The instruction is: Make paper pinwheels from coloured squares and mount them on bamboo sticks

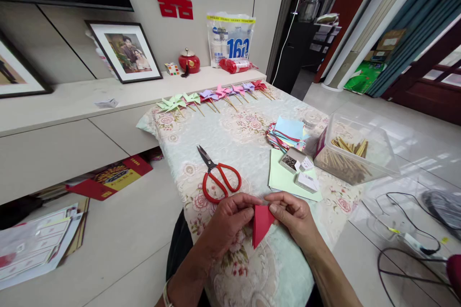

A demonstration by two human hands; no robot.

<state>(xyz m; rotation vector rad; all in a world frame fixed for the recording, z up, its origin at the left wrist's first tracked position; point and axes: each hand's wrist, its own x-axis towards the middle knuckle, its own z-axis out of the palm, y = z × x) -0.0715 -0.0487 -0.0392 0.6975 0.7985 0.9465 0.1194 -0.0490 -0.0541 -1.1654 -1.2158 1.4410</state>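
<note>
A folded piece of red paper (262,224) hangs between my two hands above the near end of the flowered tablecloth. My left hand (236,213) pinches its upper left edge, and my right hand (291,212) pinches its upper right corner. The paper tapers to a point at the bottom. Left of centre lie red-handled scissors (219,177), blades apart and pointing away. Ahead on the right rest light green sheets (275,175) bearing an open box of small metal pins (290,162) and a small white box (307,182).
Finished paper pinwheels on sticks (223,91) line the table's far edge. A stack of coloured paper (288,132) lies behind the green sheets. A clear plastic bin (355,153) of sticks stands at the right edge. Cables and a power strip (419,247) lie on the floor.
</note>
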